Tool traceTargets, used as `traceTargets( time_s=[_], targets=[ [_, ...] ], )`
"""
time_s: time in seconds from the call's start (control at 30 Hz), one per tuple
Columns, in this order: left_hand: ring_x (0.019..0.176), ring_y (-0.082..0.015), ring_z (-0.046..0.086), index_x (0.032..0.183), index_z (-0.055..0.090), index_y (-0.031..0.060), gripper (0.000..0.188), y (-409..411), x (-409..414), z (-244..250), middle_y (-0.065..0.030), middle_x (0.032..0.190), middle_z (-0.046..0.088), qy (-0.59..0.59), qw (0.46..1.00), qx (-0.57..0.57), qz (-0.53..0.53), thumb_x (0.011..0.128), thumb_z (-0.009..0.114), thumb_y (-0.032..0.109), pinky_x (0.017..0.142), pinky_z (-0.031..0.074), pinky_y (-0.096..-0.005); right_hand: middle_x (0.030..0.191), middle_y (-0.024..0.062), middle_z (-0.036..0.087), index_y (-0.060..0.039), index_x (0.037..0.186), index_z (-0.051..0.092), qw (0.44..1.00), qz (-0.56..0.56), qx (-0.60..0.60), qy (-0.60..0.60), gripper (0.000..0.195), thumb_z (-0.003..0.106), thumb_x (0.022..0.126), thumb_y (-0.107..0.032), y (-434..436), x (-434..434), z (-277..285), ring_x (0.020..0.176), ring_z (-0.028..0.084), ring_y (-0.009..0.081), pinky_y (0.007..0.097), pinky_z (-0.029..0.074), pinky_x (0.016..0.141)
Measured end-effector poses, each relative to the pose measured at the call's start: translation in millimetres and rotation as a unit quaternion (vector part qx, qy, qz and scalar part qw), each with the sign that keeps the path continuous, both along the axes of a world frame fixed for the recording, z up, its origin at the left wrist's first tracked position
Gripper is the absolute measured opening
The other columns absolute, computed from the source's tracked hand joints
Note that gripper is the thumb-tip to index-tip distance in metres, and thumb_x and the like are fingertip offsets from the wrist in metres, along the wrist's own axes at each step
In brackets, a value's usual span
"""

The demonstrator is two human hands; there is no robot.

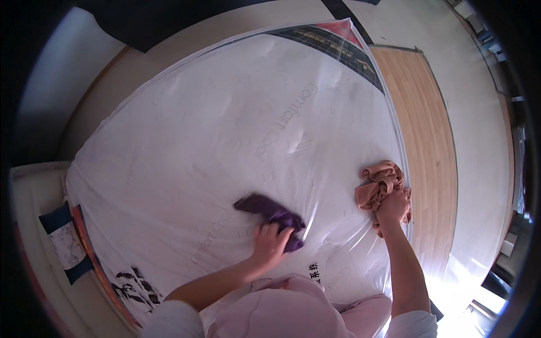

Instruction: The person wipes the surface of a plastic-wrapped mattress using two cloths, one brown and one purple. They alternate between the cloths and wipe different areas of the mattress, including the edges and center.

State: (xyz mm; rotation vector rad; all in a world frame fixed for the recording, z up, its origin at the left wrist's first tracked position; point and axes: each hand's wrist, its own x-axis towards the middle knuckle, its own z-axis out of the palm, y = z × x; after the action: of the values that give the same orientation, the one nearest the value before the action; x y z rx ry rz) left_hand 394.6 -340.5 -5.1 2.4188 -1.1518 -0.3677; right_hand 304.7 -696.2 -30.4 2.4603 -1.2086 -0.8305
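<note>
A large mattress in clear plastic wrapping point(236, 122) lies before me, its white top printed with writing. My left hand point(270, 245) holds a dark purple cloth point(277, 215) over its near middle part; the cloth's far end is blurred. At the mattress's right edge, my right hand point(394, 207) grips a bunched brown-pink cloth point(380, 181), which rests on the plastic. The two cloths are well apart. A black band with a red corner point(338, 46) crosses the far right corner of the mattress.
Wood-look boards point(422, 126) run along the mattress's right side, with pale floor point(477, 126) beyond. At the left lies a dark blue and white patterned piece point(66, 243) beside a red-orange strip point(97, 266). A black object point(169, 21) stands past the far left edge.
</note>
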Motion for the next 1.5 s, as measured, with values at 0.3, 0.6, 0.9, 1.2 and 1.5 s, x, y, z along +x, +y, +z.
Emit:
traceTargets(
  time_s=[0.3,0.6,0.9,1.2,1.5],
  targets=[
    [0.102,-0.0294,0.052,0.116,0.057,0.0169,0.059,-80.6,191.4,-10.1,-0.0088,0.104,0.055,-0.181,0.98,-0.03,0.083,0.061,0.077,0.008,0.094,0.031,-0.0533,0.108,0.0077,0.06,-0.0085,0.105,0.065,0.999,0.028,-0.036,0.03,0.038,0.066,0.083,-0.04,-8.7,-6.9,-8.6,0.103,0.061,0.021,0.0338,0.054,0.079],
    [0.112,-0.0334,0.051,0.123,0.05,0.0107,0.064,110.9,199.5,-23.7,-0.0111,0.112,0.055,-0.194,0.928,0.102,0.302,0.067,0.078,0.015,0.095,0.032,-0.0521,0.109,0.0068,0.06,-0.0098,0.11,0.065,0.994,0.022,-0.029,0.1,0.037,0.062,0.086,-0.037,2.5,12.6,2.5,0.103,0.061,0.0212,0.0356,0.054,0.073],
    [0.109,-0.0378,0.044,0.121,0.051,0.0124,0.077,91.7,43.0,6.0,-0.0162,0.111,0.047,-0.011,0.985,0.064,0.158,0.051,0.082,0.007,0.099,0.027,-0.0553,0.114,0.0072,0.059,-0.0101,0.11,0.065,0.993,-0.006,-0.038,0.109,0.036,0.059,0.088,-0.037,-1.1,4.9,-6.0,0.108,0.059,0.0216,0.0354,0.054,0.079],
    [0.105,-0.0312,0.052,0.118,0.054,0.014,0.064,-42.2,262.7,-15.9,-0.0103,0.107,0.054,-0.181,0.975,0.0,0.13,0.061,0.084,0.013,0.093,0.037,-0.0489,0.113,0.0078,0.06,-0.0098,0.105,0.067,0.996,0.022,-0.044,0.078,0.032,0.058,0.088,-0.035,0.0,6.5,-4.1,0.107,0.059,0.0235,0.0347,0.053,0.081],
    [0.091,-0.0346,0.057,0.112,0.054,0.0061,0.057,8.6,216.5,3.4,-0.0147,0.094,0.056,-0.12,0.99,0.069,0.026,0.063,0.081,0.022,0.074,0.045,-0.0475,0.108,0.0065,0.061,-0.0076,0.111,0.063,0.996,0.017,-0.049,0.066,0.032,0.058,0.09,-0.031,-1.9,4.1,-2.2,0.098,0.061,0.0222,0.0377,0.054,0.07]
  ],
)
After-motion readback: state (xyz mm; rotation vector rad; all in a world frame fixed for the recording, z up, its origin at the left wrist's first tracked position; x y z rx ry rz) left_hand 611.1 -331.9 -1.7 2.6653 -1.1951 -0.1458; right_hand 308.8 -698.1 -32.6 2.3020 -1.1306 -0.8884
